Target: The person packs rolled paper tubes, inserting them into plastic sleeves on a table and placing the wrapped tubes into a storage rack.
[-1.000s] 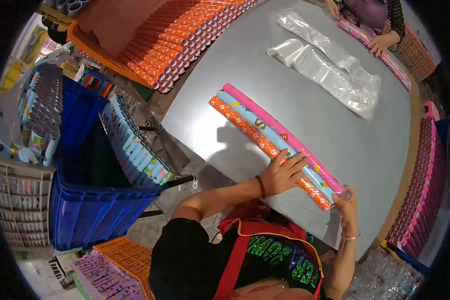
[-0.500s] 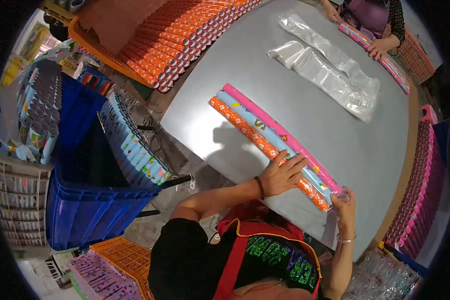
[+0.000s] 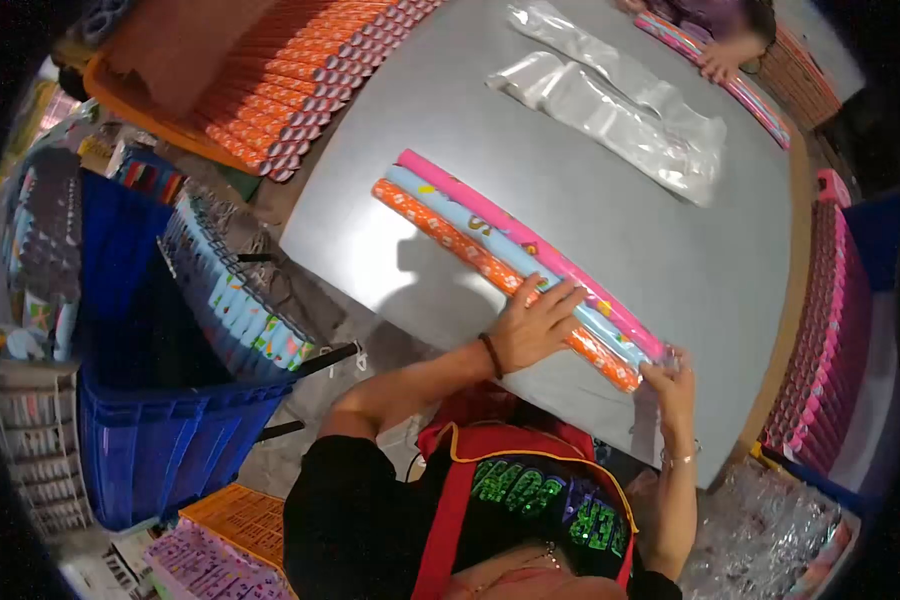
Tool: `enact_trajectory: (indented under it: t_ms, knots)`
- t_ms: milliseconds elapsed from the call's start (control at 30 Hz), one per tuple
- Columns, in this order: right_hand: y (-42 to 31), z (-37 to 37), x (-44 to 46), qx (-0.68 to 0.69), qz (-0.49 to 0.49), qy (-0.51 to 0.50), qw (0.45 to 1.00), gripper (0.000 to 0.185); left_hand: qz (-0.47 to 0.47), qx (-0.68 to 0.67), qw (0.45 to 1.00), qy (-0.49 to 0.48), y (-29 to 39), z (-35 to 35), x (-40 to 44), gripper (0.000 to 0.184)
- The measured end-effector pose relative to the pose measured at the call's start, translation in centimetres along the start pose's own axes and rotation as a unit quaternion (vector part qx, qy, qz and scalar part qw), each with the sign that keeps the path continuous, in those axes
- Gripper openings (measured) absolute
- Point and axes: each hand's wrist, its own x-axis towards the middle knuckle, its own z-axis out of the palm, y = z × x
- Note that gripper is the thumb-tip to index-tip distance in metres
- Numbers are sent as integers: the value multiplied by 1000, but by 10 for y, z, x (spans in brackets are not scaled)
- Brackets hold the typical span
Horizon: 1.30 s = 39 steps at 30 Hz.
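Three rolls of wrapping paper lie side by side on the grey table: a pink roll [image 3: 500, 220], a light blue roll [image 3: 450, 210] and an orange patterned roll [image 3: 430, 222]. A shiny clear plastic sleeve [image 3: 642, 352] appears to cover them, showing at their near right end. My left hand [image 3: 533, 328] rests across the orange and blue rolls, fingers spread. At that near end my right hand [image 3: 673, 385] has its thumb and fingers closed on the sleeve's edge, beside the pink roll's tip.
Flat clear plastic sleeves [image 3: 610, 105] lie further across the table [image 3: 370, 130]. Opposite, a co-worker's hand [image 3: 728, 58] rests on another set of rolls. Orange rolls [image 3: 290, 80] fill a bin at upper left; a blue crate [image 3: 170, 430] stands left, pink rolls [image 3: 820, 330] right.
The whole view has shifted, so the table and rolls appear further up and left. Both my hands keep about the same places on the rolls.
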Motion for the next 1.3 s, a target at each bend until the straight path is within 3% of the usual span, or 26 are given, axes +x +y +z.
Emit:
enact_trajectory:
  t_ms: [333, 433, 633, 767, 833, 867, 967, 1000, 1033, 1100, 1133, 1233, 1300]
  knots:
    - [-2, 4, -4, -49, -17, 42, 998, 51, -1, -41, 999, -30, -2, -2, -1, 40]
    - [2, -2, -15, -64, -17, 10, 998, 54, -9, -51, 999, -16, -2, -3, -3, 45]
    - [-7, 1, -32, -175, -40, -41, 983, 80, -41, -46, 997, -40, 1, 11, -8, 37]
    - [22, -5, -23, -159, -79, -39, 983, 87, -43, -54, 996, -56, 4, 2, -4, 40]
    - [28, -8, -19, -167, -71, -45, 982, 66, -44, -34, 995, -77, 5, -1, 0, 43]
    - [24, -6, -21, -122, -24, -53, 991, 37, -37, -32, 996, -69, 4, 1, -2, 44]
    - [31, 2, -22, -41, 0, -32, 999, 33, -33, -16, 996, -79, 5, -1, -1, 44]
    - [46, 4, -15, -85, -108, 15, 990, 58, -30, -8, 998, -57, 5, 2, -1, 43]
    - [38, 6, -20, -81, -113, 5, 990, 58, -34, 2, 998, -59, 5, 2, -1, 43]
    - [15, 15, -29, -3, -46, 6, 999, 78, -31, -20, 998, -50, 4, 1, -1, 39]
    - [33, 16, -21, 8, -105, 9, 994, 74, -41, -29, 998, -46, 4, 3, -4, 37]
    - [19, 20, -23, 54, -66, -12, 996, 70, -39, -30, 999, -9, 5, 5, -5, 35]
    - [16, 16, -20, -23, -29, 10, 999, 67, -17, 0, 1000, -18, 4, 0, -3, 36]
